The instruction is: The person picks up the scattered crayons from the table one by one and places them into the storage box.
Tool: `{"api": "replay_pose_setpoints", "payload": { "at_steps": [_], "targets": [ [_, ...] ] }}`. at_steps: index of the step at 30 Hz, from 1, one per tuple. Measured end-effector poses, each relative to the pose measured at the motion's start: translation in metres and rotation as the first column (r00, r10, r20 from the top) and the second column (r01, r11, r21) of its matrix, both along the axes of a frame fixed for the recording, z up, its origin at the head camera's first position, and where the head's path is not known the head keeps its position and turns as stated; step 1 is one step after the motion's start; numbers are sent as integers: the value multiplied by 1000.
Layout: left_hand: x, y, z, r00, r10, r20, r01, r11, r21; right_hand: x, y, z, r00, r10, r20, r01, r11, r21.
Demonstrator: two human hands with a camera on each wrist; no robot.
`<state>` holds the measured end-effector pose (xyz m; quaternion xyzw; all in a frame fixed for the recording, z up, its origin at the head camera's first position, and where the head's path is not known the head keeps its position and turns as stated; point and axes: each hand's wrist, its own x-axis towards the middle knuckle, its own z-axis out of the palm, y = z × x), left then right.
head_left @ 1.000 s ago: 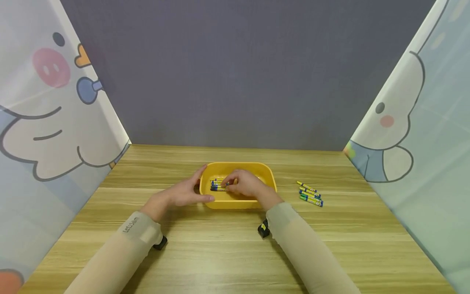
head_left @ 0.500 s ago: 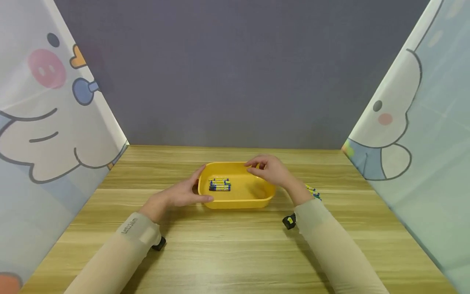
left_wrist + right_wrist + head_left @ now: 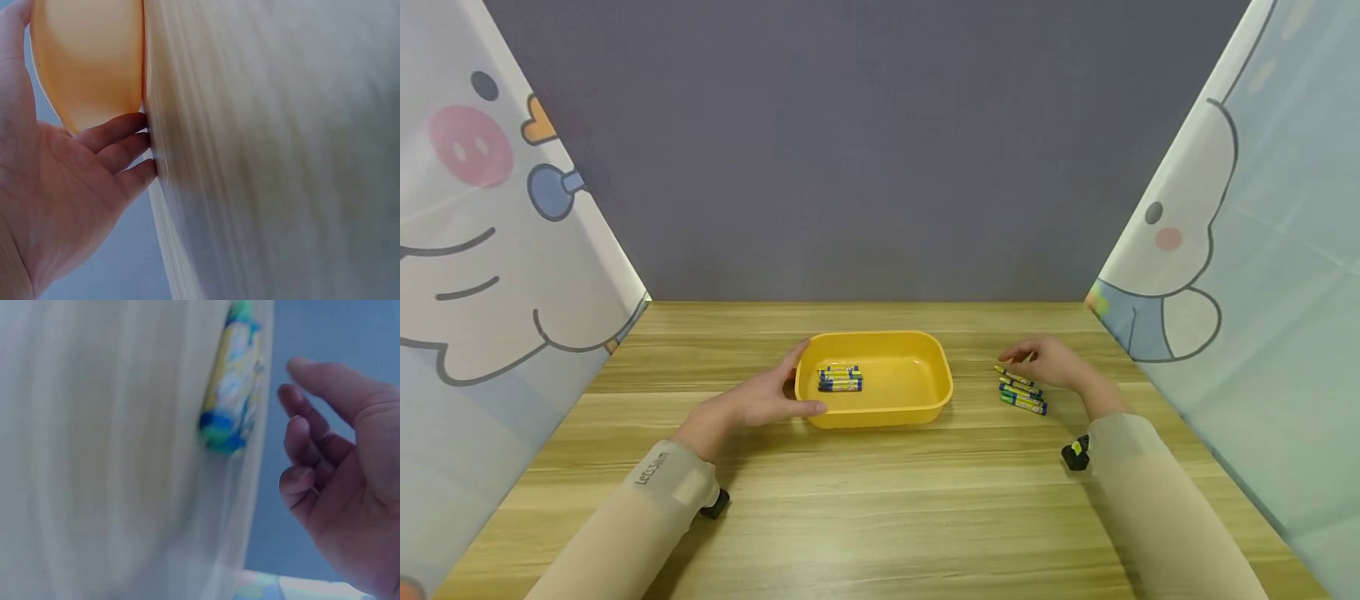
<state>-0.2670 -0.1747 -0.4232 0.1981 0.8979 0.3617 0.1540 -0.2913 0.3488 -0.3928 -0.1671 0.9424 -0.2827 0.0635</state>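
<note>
Hovering with the right hand (image 3: 1048,362) at the right of the head view, bending the fingers loosely, leaving thumb and fingertips apart and holding nothing. Reaching over the uppermost crayon (image 3: 1017,377); not showing clearly whether touching it. Facing, just below that in the frame, a slanted cluster of loose crayons (image 3: 1022,403) lying close together, some with green tips.

Probably calling for a pinch across the middle of the barrel, lowering the fingertips straight down and spreading only a little wider than the crayon, so as to be lifting one without nudging its neighbours. Likely needing light pressure, such a slim body being apt to roll.

Bracing, left of centre in the head view, the left end of the yellow box (image 3: 880,419) between thumb and fingers of the left hand (image 3: 771,398), with the thumb at the lower-left corner. Seemingly serving well as an anchor; better resting firmly than squeezing and sliding the box over the wooden table (image 3: 880,500).

Showing inside the box, towards its left, a row of crayons (image 3: 840,386) running across the frame. Being backed, across the upper middle, by a grey panel (image 3: 865,150).
</note>
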Motion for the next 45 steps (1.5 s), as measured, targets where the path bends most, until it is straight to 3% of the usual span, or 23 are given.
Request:
{"api": "replay_pose_setpoints", "payload": {
  "at_steps": [6,12,24,32,38,45],
  "targets": [
    [2,-3,-2,1000,-8,-4,8,1000,11,-1,20,-14,998,-12,57,10,999,39],
    [1,1,-1,1000,-11,12,11,1000,21,3,33,-15,998,-49,35,48,998,35],
    [0,1,-1,1000,-9,6,8,1000,20,5,43,-17,999,-51,17,51,998,39],
    [2,3,2,1000,-7,4,6,1000,24,6,5,4,998,-38,-58,36,998,-43],
    [3,4,4,1000,-9,15,9,999,31,4,-33,21,993,22,-114,-30,997,-69],
    [1,2,1,1000,-1,12,1,1000,18,2,-76,31,985,100,-141,-114,989,-98]
  ]
}}
